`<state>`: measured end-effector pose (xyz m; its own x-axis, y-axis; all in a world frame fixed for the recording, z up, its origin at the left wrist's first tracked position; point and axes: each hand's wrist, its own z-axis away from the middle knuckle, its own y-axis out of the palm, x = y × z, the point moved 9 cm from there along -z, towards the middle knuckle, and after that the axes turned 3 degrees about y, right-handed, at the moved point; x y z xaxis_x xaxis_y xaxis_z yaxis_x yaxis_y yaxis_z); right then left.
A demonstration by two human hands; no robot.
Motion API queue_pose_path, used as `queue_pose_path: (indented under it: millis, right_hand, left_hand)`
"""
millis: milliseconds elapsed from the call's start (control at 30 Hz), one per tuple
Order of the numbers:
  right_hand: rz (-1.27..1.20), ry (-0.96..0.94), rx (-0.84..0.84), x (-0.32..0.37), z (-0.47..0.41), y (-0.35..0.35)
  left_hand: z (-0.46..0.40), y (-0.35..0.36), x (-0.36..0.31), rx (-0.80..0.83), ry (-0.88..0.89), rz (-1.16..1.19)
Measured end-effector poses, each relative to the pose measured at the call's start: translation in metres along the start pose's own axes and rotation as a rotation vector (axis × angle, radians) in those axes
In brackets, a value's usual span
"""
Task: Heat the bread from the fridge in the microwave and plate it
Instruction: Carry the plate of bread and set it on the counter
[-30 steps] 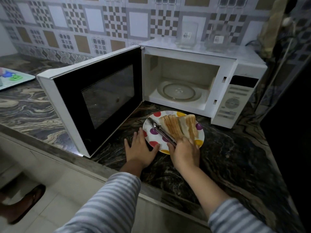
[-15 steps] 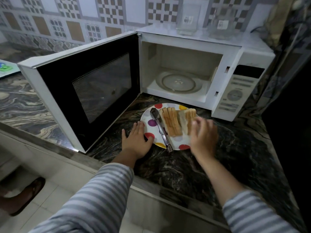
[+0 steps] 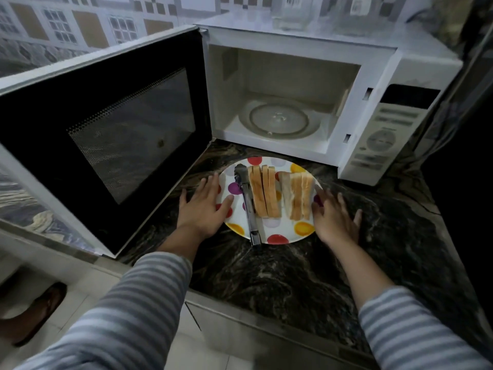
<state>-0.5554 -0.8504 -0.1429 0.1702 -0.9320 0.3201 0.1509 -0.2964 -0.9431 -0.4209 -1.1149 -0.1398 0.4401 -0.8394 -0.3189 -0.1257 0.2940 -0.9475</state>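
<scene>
Now both hands sit flat beside a polka-dot plate (image 3: 269, 227) on the dark marbled counter (image 3: 306, 276), just in front of the open microwave (image 3: 301, 65). Left hand (image 3: 203, 208): fingers straight and spread, palm down on the counter at the plate's left rim, thumb lying over the rim on the plate surface; grasping nothing. Right hand (image 3: 334, 216): fingers spread and straight, palm down at the plate's right rim, fingertips touching or just over the rim, somewhat blurred; grasping nothing. Whether either hand actually lifts the plate, cannot tell.

Bread (image 3: 280, 193) is on the plate in two groups of slices standing on edge: left group (image 3: 264, 194) of several slices near the plate's middle, right group (image 3: 297, 194) near the right rim, small gap between them. Metal tongs (image 3: 246, 201) lie on the plate just left of the left bread group, head toward the microwave, handle end sticking over the plate's near rim toward the counter's front edge.

Microwave door (image 3: 106, 134) is swung fully open to the left, dark mesh window facing the camera. Cavity holds only the glass turntable (image 3: 278, 118). Control panel (image 3: 384, 134) with a round dial sits on the microwave's right side. Clear containers (image 3: 293, 12) stand on top of the microwave, blurred. Patterned tile wall (image 3: 80, 25) behind. Both striped sleeves (image 3: 125, 316) reach in from the bottom of the view. A brown shoe (image 3: 37, 311) is on the tiled floor at lower left, below the counter's front edge.
</scene>
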Motion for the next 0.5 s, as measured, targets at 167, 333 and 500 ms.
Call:
queue_pose_path:
  millis: [167,333,500]
  right_hand:
    - [0.081,-0.002,0.054,0.002,-0.002,0.007]
    - [0.090,-0.009,0.097,0.006,-0.001,0.009]
    - [0.001,0.001,0.097,0.014,0.008,0.005]
  left_hand:
    - [-0.006,0.006,0.001,0.023,0.043,-0.060]
    - [-0.005,0.006,0.000,0.044,0.041,-0.030]
    - [0.000,0.006,-0.008,0.047,0.023,0.020]
